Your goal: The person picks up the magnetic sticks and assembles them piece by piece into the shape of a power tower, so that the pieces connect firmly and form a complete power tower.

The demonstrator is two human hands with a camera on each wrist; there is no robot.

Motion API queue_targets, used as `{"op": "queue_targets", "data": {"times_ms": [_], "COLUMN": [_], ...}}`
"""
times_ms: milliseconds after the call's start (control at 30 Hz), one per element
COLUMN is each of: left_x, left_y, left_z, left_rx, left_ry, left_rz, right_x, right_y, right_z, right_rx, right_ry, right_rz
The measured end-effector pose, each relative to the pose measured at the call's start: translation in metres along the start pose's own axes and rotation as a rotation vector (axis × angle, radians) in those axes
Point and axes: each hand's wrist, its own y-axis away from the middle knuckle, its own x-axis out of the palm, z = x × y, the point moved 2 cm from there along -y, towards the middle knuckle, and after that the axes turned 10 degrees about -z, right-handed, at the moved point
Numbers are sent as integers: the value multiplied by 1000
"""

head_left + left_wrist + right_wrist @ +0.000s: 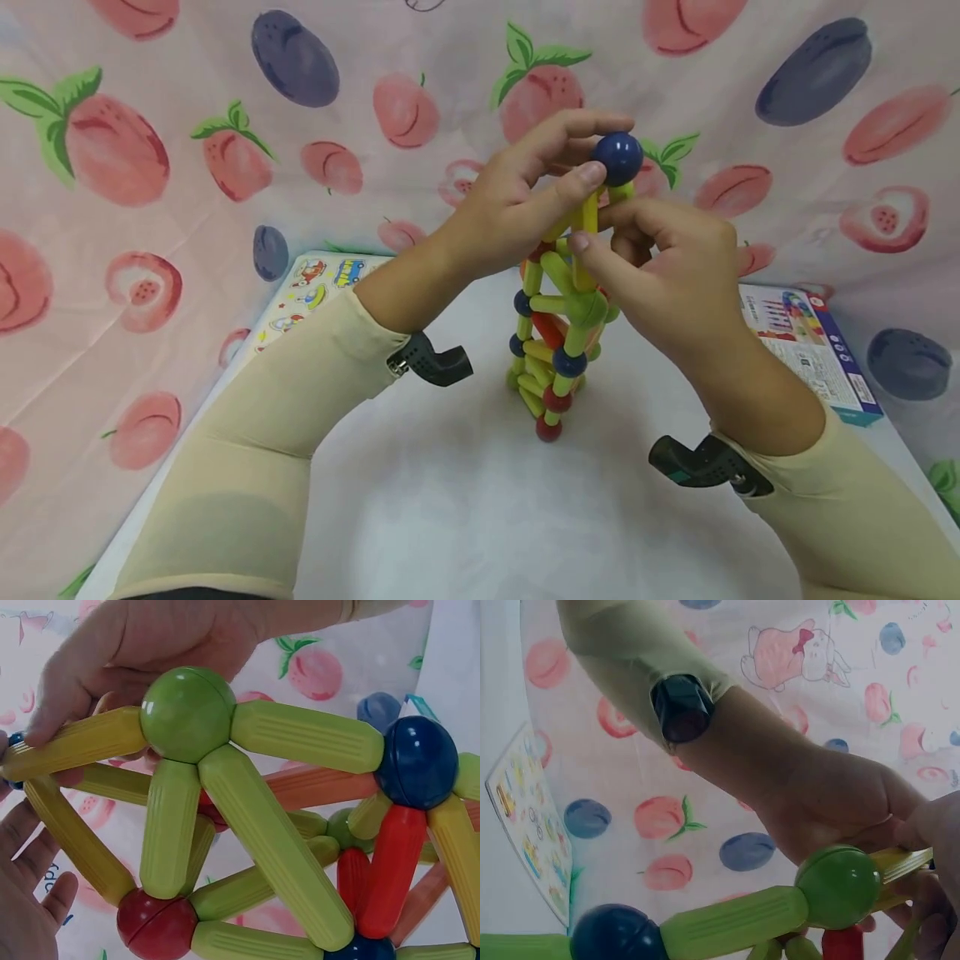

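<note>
A tall, narrow tower of rods and balls [587, 308] stands upright on the white table. At its top is a dark blue ball [618, 158], with my left hand [517, 192] holding it, thumb on the near side and fingers behind. Just below, my right hand [675, 267] pinches a yellow rod [90, 742] that runs from a green ball [187, 714] to the blue ball. A second yellow rod [79, 840] slants from the top to a red ball [157, 924]. My right fingers partly hide the upper rods.
A sticker-printed board [311, 287] lies at the table's back left. At the right edge is a toy box [817, 350] with printed pictures. Behind the white table [465, 500] hangs a fruit-patterned cloth [330, 208]. Both sleeved wrists carry black cameras.
</note>
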Motion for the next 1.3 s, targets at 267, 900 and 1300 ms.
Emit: {"op": "queue_targets", "data": {"times_ms": [267,900,1300], "left_x": [3,3,-3], "left_y": [-5,-7,10], "left_z": [-3,-2,8], "left_rx": [-43,-108,-117], "left_ry": [74,211,151], "left_rz": [-1,-35,-69], "right_x": [-4,-7,-8], "right_y": [3,2,19], "right_z": [3,2,-18], "right_rx": [140,232,228], "right_ry": [-44,3,-137], "right_rz": [-4,56,-137]}}
